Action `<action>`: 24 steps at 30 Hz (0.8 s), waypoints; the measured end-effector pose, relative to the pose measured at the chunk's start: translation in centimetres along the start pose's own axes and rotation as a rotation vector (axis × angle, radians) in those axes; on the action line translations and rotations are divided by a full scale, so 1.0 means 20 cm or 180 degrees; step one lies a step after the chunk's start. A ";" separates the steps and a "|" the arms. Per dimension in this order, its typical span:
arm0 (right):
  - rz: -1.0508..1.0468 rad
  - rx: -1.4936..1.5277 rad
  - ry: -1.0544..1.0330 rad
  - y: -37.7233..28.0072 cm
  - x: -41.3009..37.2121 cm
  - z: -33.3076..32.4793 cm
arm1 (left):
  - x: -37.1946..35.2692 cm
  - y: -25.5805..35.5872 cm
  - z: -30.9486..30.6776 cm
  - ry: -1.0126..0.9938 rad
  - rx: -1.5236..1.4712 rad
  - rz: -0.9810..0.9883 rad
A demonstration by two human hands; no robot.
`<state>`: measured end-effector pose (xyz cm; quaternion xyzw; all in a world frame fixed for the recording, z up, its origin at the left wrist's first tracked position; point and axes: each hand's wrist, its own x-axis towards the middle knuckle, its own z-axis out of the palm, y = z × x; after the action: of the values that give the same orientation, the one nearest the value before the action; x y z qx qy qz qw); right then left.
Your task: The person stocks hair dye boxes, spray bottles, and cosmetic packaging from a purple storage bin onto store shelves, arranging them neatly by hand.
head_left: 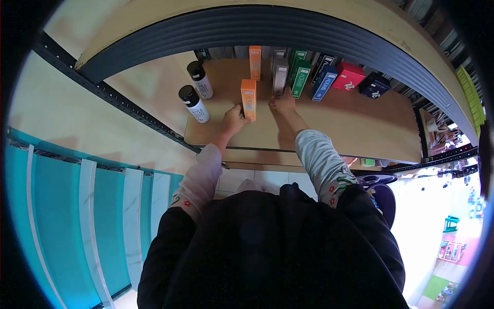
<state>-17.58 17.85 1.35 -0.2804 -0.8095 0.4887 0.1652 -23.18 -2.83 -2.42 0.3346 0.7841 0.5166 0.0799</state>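
Observation:
My left hand (235, 121) is closed on the lower part of an upright orange box (249, 98) on the brown shelf board (360, 123). Behind that box stands another orange box (255, 62). My right hand (284, 103) has its fingers closed at the base of a grey box (280, 76), which stands in front of a similar grey one. Just right of it are two green boxes, the nearer one (301, 80) close to my fingers. Two white bottles with black caps, the front one (197, 108) and the rear one (200, 82), stand left of my left hand.
Farther right on the board are a blue box (324, 83), a black box (321, 67), a red box (349, 76) and a dark blue box (374, 85). A dark shelf edge (257, 28) arches above. A purple bin (383, 201) stands below right.

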 end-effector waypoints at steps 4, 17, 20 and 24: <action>0.0353 0.0608 -0.0216 0.09 0.10 0.06 | 0.02 -0.12 0.02 -0.0078 -0.0061 -0.0177; -0.0151 -0.0424 -0.0887 0.13 -0.26 -0.23 | 0.02 -0.15 0.02 -0.0142 0.0062 -0.0178; -0.0284 -0.0173 -0.0874 0.23 -0.29 -0.20 | -0.01 -0.04 0.01 -0.0133 -0.0108 -0.0164; 0.0047 0.0157 -0.1141 0.11 -0.37 -0.24 | -0.02 -0.04 0.02 -0.0110 -0.0313 0.0056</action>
<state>-8.51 17.58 1.73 -0.1907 -0.8116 0.5518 0.0215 -23.08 -2.88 -3.46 0.3461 0.7533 0.5493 0.1053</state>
